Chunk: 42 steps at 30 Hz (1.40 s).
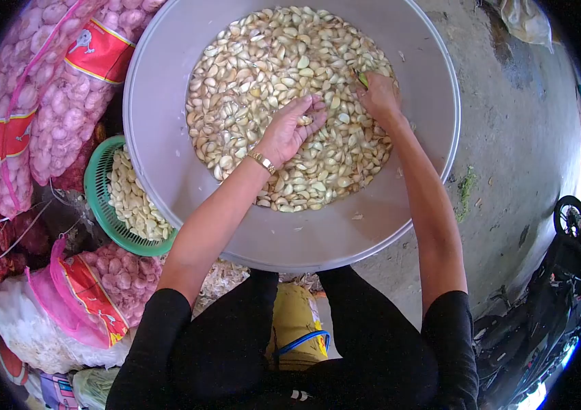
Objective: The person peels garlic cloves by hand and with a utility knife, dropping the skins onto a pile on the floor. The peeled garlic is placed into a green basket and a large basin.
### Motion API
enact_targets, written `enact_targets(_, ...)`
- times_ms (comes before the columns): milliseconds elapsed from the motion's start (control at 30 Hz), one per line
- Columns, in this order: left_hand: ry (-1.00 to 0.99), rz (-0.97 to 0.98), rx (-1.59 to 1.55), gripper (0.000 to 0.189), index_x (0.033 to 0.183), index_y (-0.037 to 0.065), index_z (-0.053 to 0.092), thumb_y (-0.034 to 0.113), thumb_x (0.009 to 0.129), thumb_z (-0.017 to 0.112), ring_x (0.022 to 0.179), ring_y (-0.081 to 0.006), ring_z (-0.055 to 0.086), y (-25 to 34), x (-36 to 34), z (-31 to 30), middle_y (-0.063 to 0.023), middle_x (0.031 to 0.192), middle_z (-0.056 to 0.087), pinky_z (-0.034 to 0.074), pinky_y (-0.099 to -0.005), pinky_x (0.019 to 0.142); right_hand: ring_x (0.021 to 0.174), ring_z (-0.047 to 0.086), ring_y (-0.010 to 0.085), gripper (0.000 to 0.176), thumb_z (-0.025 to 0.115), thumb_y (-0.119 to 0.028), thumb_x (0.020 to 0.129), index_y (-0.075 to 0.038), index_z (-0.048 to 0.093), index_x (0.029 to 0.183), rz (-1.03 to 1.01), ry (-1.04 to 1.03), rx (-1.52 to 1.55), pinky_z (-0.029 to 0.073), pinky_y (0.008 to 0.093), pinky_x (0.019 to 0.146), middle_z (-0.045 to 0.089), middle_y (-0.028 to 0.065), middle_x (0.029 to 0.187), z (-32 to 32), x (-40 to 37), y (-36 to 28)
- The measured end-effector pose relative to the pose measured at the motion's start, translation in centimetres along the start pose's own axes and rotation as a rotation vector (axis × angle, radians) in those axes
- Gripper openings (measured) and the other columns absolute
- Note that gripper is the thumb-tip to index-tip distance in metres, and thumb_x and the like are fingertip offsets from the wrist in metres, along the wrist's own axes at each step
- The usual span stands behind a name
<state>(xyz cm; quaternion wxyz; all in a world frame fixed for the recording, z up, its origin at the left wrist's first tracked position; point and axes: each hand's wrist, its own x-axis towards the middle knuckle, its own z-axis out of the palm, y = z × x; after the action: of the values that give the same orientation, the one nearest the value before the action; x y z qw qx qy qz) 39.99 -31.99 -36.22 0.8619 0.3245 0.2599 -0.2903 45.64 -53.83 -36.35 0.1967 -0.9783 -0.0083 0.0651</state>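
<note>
A large grey plastic tub (160, 130) stands in front of me, with a mass of garlic cloves (256, 89) in water at its bottom. Over the cloves, my left hand (294, 131) is turned palm up, its fingers curled around a garlic clove (305, 120). A gold watch (261, 162) is on that wrist. My right hand (379, 97) is closed at the right side of the pile on a small knife (363, 80), whose green handle shows in part; the fingers hide most of it.
A green basket (94, 181) of peeled cloves stands against the tub's left side. Mesh sacks of garlic (65, 123) are stacked at the left, with an opened garlic sack (126, 273) lower down. Behind my right arm is a motorcycle (543, 294) on the concrete floor (502, 157).
</note>
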Motion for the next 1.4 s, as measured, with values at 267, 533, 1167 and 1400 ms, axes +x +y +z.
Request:
enact_targets(267, 0.035, 0.011, -0.044, 0.028, 0.109, -0.002, 0.057, 0.022, 0.095, 0.058, 0.102, -0.0214, 0.06, 0.6, 0.4, 0.1, -0.0123, 0.108, 0.06, 0.055, -0.0317, 0.091, 0.081, 0.065, 0.0393, 0.026, 0.069, -0.021, 0.081, -0.002, 0.066, 0.097, 0.028, -0.125, 0.38, 0.052, 0.0432, 0.071, 0.067, 0.0215, 0.09, -3.6, -1.9, -3.3)
enact_targets(533, 0.058, 0.013, -0.15, 0.032, 0.106, -0.002, 0.057, 0.027, 0.093, 0.061, 0.096, -0.0223, 0.061, 0.9, 0.1, -0.3, -0.0116, 0.104, 0.057, 0.057, -0.0344, 0.088, 0.087, 0.066, 0.0324, 0.026, 0.066, -0.022, 0.083, -0.006, 0.065, 0.104, -0.073, 0.042, 0.166, 0.052, 0.042, 0.077, 0.067, 0.018, 0.096, 0.3, 2.5, -2.5)
enact_targets(1167, 0.023, 0.027, -0.262, 0.025, 0.107, -0.005, 0.055, 0.017, 0.095, 0.058, 0.105, -0.0276, 0.06, 1.1, 0.3, -1.1, -0.0186, 0.11, 0.059, 0.054, -0.0348, 0.095, 0.094, 0.063, 0.04, 0.042, 0.066, -0.024, 0.081, -0.008, 0.058, 0.119, -0.046, -0.24, -0.112, 0.049, 0.0491, 0.082, 0.066, 0.0222, 0.098, 0.4, 2.2, -2.2)
enact_targets(1400, 0.029, 0.059, -0.284, 0.029, 0.106, -0.002, 0.056, 0.024, 0.094, 0.06, 0.1, -0.0263, 0.061, 1.2, 0.5, -1.6, -0.014, 0.105, 0.059, 0.056, -0.0382, 0.09, 0.09, 0.066, 0.034, 0.035, 0.068, -0.024, 0.08, -0.006, 0.064, 0.11, 0.064, -0.12, 0.188, 0.052, 0.0439, 0.078, 0.068, 0.0196, 0.095, -3.3, 0.3, -5.5)
